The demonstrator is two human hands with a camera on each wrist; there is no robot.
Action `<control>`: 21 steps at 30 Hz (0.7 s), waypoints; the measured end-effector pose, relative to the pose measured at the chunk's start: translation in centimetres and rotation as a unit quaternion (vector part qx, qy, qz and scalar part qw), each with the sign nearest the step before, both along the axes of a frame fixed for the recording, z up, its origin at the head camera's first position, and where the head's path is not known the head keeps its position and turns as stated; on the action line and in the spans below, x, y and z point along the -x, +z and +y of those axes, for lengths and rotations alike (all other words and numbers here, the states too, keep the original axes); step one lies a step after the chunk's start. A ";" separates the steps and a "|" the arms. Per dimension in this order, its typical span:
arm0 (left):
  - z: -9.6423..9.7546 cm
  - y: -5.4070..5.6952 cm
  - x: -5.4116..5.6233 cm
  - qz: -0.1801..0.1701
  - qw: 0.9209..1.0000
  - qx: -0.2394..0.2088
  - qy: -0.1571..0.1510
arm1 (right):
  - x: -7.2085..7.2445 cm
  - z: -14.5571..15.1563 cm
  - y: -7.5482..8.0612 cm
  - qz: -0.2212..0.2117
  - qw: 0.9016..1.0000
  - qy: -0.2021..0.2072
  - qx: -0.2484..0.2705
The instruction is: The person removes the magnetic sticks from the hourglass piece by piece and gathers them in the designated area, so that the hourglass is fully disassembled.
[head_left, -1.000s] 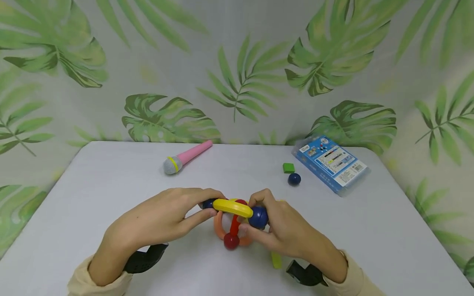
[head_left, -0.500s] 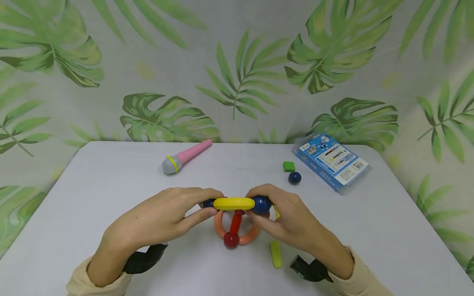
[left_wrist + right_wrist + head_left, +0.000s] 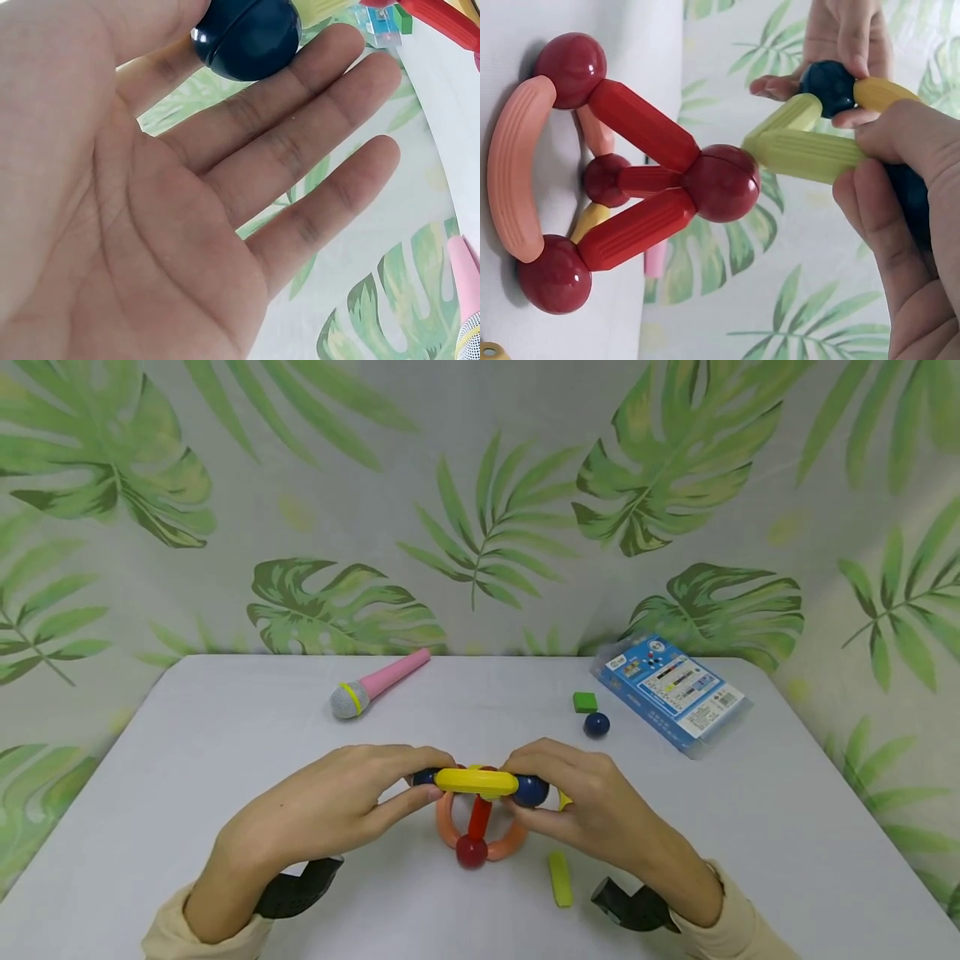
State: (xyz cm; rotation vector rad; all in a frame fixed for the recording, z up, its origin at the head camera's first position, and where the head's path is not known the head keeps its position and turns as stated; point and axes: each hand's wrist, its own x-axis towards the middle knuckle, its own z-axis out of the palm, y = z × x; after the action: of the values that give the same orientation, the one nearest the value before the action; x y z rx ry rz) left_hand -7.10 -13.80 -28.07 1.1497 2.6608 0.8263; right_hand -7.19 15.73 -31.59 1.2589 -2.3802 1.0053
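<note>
A construction of magnetic balls and rods stands on the table. Orange curved rods [image 3: 514, 172] and red balls [image 3: 553, 274] form its base, and red straight rods [image 3: 639, 229] meet at a top red ball [image 3: 721, 183]. Light green rods [image 3: 810, 156] spread from that ball to two dark blue balls, bridged by a yellow curved rod [image 3: 477, 782]. My left hand [image 3: 330, 802] pinches the left dark blue ball [image 3: 251, 37] between thumb and index finger, other fingers extended. At the opposite end, my right hand [image 3: 600, 802] grips the right dark blue ball [image 3: 532, 790] where a light green rod joins it.
Loose on the table lie a light green rod [image 3: 559, 878], a dark blue ball [image 3: 596, 725] and a green block [image 3: 585, 702]. A pink toy microphone [image 3: 382, 682] is at the back left. A blue box [image 3: 671, 693] lies at the back right, before a leaf-patterned cloth [image 3: 510, 485].
My right hand has shifted slightly right with its blue ball, and the yellow curved rod has levelled from a slant. The left hand keeps its hold, almost unmoved.
</note>
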 end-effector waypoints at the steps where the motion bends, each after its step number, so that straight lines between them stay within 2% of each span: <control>1: 0.0 0.0 0.0 -0.002 1.000 0.002 0.001 | 0.0 0.0 0.0 0.001 1.000 0.000 -0.002; 5: 0.1 0.0 0.0 -0.008 1.000 0.007 0.002 | 0.0 0.1 0.2 0.024 1.000 0.012 -0.001; 9: 0.0 -0.1 0.0 -0.009 1.000 0.010 0.003 | 0.0 0.3 0.4 0.035 0.999 -0.002 -0.012; 13: 0.0 -0.2 0.0 -0.010 1.000 0.014 0.005 | 0.2 0.5 0.4 0.009 0.999 -0.038 -0.030; 21: 0.0 -0.2 0.2 -0.004 1.000 0.008 0.003 | 0.7 1.5 0.6 -0.089 0.989 -0.113 -0.025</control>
State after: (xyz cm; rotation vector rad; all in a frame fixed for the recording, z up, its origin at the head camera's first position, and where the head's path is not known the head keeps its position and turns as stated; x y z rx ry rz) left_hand -7.31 -13.77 -28.23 1.1316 2.6613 0.8071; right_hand -7.88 17.19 -30.97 0.9205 -2.6269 1.0301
